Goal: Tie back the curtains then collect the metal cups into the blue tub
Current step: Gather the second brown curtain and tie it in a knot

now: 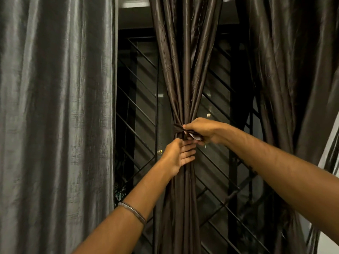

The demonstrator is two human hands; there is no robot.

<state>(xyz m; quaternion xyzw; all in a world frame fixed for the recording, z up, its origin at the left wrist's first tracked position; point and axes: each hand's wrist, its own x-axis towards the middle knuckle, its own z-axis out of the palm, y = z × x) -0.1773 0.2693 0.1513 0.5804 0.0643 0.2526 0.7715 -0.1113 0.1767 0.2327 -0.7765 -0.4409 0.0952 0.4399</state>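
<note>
A dark brown curtain (184, 74) hangs in the middle of the window, gathered into a narrow bundle at waist height. A matching brown tie-back band (177, 127) wraps round the gathered part. My right hand (203, 131) pinches the band's end, with a small white tag showing under its fingers. My left hand (178, 155) grips the curtain bundle just below the band. No metal cups or blue tub are in view.
A grey satin curtain (55, 116) hangs at the left. Another brown curtain (297, 79) hangs at the right. Behind them is a dark window with a black metal grille (135, 107). A white wall strip (330, 208) shows at the far right.
</note>
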